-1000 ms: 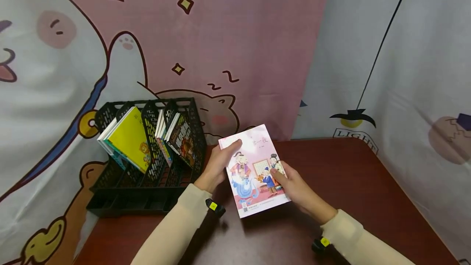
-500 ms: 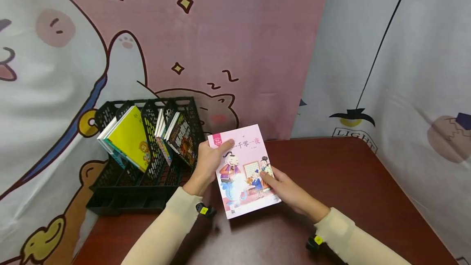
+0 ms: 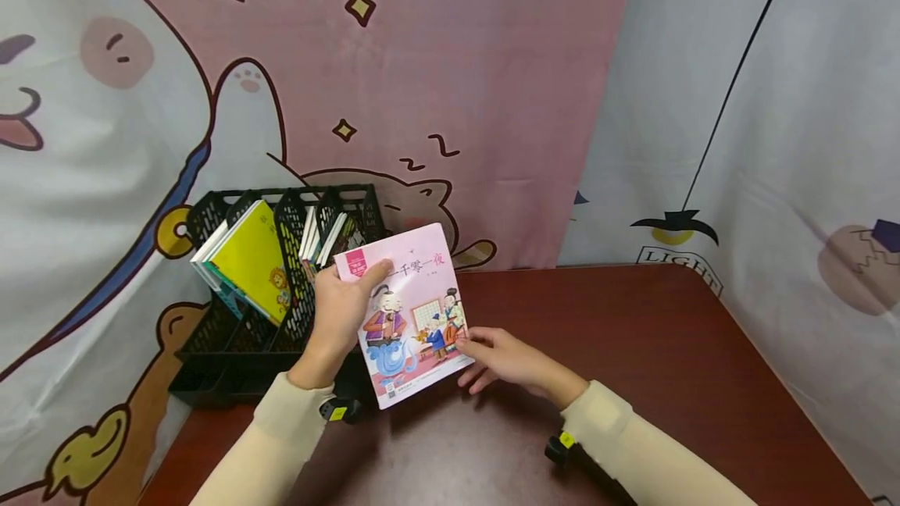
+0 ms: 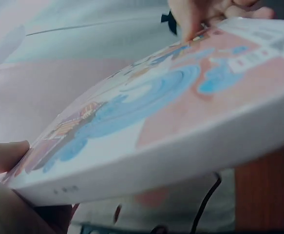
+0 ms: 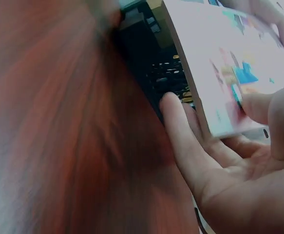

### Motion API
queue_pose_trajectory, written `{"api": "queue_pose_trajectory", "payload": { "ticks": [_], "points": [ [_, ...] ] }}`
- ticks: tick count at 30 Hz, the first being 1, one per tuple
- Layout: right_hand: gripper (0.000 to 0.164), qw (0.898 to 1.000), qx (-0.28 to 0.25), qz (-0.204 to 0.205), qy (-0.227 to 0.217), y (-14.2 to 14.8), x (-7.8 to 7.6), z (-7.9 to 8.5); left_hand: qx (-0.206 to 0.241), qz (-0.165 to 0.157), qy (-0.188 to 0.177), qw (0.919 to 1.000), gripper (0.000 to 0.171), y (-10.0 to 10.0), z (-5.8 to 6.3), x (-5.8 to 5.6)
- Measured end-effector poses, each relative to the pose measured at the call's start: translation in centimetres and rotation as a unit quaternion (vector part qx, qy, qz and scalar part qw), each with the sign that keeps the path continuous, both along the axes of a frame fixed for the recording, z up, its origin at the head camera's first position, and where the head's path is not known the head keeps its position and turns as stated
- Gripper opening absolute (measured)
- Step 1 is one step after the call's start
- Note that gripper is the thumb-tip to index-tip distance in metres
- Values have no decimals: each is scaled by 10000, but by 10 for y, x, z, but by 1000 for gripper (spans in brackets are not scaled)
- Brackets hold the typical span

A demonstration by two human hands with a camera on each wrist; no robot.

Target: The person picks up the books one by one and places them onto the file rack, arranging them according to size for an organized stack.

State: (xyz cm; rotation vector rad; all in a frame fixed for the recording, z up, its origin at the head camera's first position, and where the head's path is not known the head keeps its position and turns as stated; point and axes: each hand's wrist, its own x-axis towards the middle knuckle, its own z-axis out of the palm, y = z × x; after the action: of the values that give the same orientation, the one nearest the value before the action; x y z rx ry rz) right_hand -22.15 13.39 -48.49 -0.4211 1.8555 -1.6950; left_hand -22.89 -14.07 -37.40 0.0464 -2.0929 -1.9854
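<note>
A pink picture book (image 3: 422,287) with cartoon figures on its cover is held tilted above the table, front of the black file rack (image 3: 232,377). My left hand (image 3: 341,317) grips its left edge, thumb on the cover by the title and fingers behind it. At the lower right corner is my right hand (image 3: 519,364), its thumb at the cover's edge and the other fingers spread loosely below. The right wrist view shows those fingers (image 5: 180,136) loosely extended beside and behind the book's edge. In the left wrist view the book's thick white spine (image 4: 180,170) faces the camera.
The file rack's slots hold a yellow book (image 3: 249,264) and several thinner books (image 3: 312,236), partly hidden by the pink one. A dark red wooden table (image 3: 598,318) lies beneath, with a printed cartoon curtain (image 3: 492,100) behind it.
Both hands and the pink book have moved left toward the rack, the book now overlapping its right side. The right hand's fingers have loosened from the book's edge.
</note>
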Motion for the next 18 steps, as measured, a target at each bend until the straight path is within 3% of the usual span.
{"api": "queue_pose_trajectory", "payload": {
  "ticks": [8,18],
  "points": [
    [42,9994,-46,336,-3,-43,-15,0,-348,630,395,9966,46,-48,18,20],
    [41,9999,-154,56,-5,-114,-17,3,-372,1506,723,9852,47,-103,21,41]
  ]
}}
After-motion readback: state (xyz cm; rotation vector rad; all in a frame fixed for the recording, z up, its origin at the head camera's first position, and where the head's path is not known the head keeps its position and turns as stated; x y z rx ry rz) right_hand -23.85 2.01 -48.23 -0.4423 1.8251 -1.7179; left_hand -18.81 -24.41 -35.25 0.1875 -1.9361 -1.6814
